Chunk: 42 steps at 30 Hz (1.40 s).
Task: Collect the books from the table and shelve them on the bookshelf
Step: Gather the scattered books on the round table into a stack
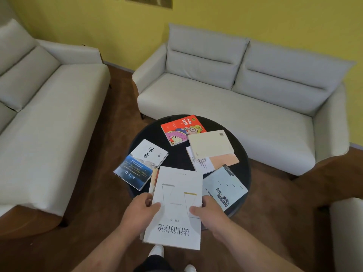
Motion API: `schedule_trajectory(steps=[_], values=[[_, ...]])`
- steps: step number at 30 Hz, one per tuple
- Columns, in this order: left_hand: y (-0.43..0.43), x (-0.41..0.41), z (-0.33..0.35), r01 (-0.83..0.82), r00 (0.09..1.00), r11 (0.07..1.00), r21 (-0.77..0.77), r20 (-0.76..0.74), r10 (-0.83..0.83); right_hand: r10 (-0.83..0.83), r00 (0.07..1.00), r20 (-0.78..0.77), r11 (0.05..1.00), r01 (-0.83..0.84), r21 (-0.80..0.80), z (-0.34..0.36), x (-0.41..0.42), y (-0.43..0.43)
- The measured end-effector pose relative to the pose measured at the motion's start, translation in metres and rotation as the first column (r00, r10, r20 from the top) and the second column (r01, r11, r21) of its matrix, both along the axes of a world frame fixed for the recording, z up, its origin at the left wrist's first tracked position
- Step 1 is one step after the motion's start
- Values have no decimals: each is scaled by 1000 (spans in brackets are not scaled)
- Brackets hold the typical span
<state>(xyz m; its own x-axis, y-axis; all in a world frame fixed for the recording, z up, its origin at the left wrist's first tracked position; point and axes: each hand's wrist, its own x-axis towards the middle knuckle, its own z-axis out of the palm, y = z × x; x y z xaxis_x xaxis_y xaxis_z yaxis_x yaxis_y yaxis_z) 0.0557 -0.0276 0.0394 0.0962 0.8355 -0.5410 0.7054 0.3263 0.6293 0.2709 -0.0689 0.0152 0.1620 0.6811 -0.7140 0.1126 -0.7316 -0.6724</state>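
Both hands grasp one large white paperback book (176, 209) with black characters printed along its near end. The left hand (140, 211) clamps the book's left edge, thumb on the cover, fingers underneath. The right hand (209, 210) clamps the right edge the same way. The book is tilted, its near end hanging past the near rim of the round black coffee table (176, 154), its far end over the tabletop. Under its left edge shows a sliver of another orange-toned book (154, 180); cannot tell whether the hands hold that too.

Books lying flat on the table:
- far side: red book with cartoon faces (181, 129);
- right of it and overlapping its corner: cream book, back cover up (210, 144), resting on a white-and-peach book (214, 161);
- left: white-and-blue book marked "To Live" (140, 163), its near corner overhanging the rim;
- near right: pale blue book with arrows (225, 186), just beside the right hand.

Surroundings: one light grey fabric sofa (245, 91) beyond the table, a second light grey sofa (39, 114) at left, brown wood floor (110, 154), yellow wall (196, 14). White shoes (156, 251) visible below the held book.
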Motion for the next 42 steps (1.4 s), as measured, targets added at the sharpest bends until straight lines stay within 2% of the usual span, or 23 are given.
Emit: schedule_trajectory(steps=[7, 12, 15, 21, 24, 27, 31, 34, 37, 40, 42], values=[[8, -6, 3, 12, 994, 1000, 2, 105, -12, 25, 999, 38, 999, -27, 46, 6, -7, 4], [9, -9, -11, -158, 960, 983, -91, 220, 174, -1, 1000, -25, 998, 3, 68, 2, -11, 4], [12, -8, -21, -159, 929, 974, -163, 309, 203, -2, 998, -55, 998, 5, 68, 3, -15, 7], [19, -11, -45, -166, 897, 965, -205, 375, 234, 11, 999, -35, 997, -8, 80, -2, -13, 10], [26, -10, -51, -196, 908, 962, -191, 335, 252, 33, 999, -38, 997, -30, 70, -1, -15, 12], [24, -13, -62, -203, 896, 959, -196, 358, 263, 83, 996, -31, 995, -81, 57, -5, -21, 12], [19, -4, -45, -148, 741, 887, -438, 544, 393, -11, 973, -231, 1000, 11, -2, -8, -27, 15], [22, -8, -42, -105, 718, 861, -497, 562, 412, -47, 947, -316, 999, 43, -22, -10, -28, 15], [24, -11, -37, -90, 711, 843, -530, 558, 427, -48, 951, -304, 999, 45, -16, -11, -30, 13], [29, -7, -36, -199, 688, 821, -535, 520, 506, -76, 950, -302, 997, 80, -1, -15, -19, 15], [43, -10, -41, -367, 697, 826, -428, 461, 549, -236, 940, -246, 972, 231, -50, -19, -2, 24]])
